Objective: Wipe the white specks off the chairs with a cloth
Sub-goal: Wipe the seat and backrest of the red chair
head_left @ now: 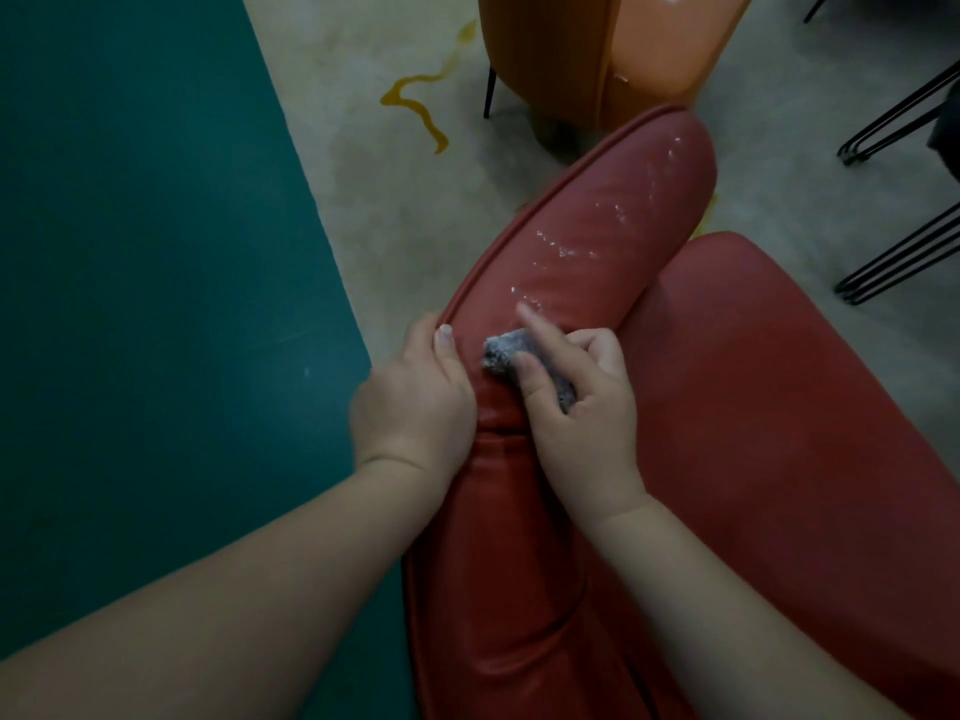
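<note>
Grey cloth (524, 363) in right hand (576, 407), lengthwise along red chair (597, 241) backrest.

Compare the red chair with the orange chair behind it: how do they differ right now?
The red chair is near and both hands are on it; the orange chair stands farther back, untouched. The red one shows a long trail of white specks, the orange one only a patch at its top. Both look like smooth padded upholstery.

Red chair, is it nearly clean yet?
Not yet. The backrest part nearest the hands looks free of specks. The right hand presses a grey cloth on the red chair while the left hand steadies its edge. White specks remain further along, and the orange chair has some too.
</note>
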`<act>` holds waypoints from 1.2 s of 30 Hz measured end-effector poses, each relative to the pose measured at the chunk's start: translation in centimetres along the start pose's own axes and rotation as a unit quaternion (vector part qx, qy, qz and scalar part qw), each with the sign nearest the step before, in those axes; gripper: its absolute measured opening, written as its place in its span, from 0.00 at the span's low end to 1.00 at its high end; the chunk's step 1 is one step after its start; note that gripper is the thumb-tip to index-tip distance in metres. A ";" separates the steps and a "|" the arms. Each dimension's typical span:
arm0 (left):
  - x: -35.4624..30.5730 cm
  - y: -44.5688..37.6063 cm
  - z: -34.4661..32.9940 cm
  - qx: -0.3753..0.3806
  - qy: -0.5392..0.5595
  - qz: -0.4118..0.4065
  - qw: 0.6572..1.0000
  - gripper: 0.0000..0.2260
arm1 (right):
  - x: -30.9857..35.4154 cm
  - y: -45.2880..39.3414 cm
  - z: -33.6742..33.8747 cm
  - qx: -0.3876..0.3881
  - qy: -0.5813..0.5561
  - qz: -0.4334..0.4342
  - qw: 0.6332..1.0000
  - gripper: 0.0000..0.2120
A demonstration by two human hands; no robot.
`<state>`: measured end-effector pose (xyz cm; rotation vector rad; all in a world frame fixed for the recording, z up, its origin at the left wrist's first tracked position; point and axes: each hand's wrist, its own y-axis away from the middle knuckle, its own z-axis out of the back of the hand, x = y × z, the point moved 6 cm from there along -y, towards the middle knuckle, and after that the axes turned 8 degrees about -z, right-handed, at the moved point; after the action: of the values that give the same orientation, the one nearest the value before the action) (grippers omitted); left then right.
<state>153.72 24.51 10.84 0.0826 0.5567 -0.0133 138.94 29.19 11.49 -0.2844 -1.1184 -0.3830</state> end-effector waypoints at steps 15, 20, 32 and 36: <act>-0.8 0.3 0.1 -0.008 -0.012 -0.086 0.996 0.25 | 0.5 -3.0 -0.5 -0.057 0.063 -0.005 0.996 0.19; -1.0 0.1 0.1 0.004 -0.004 -0.109 0.994 0.25 | 0.3 -0.6 -0.2 -0.015 0.071 0.020 0.997 0.17; -0.2 0.0 0.1 -0.017 0.069 -0.076 0.995 0.21 | 0.8 -0.8 -0.3 0.028 0.087 0.107 0.990 0.14; 0.2 0.0 0.1 -0.032 0.101 -0.078 0.991 0.21 | 1.9 -7.2 -0.9 -0.046 0.120 0.081 0.988 0.12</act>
<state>153.94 24.48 10.80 -0.0225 0.7648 -0.1397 137.27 22.00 13.01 -0.3978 -0.8356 -0.3161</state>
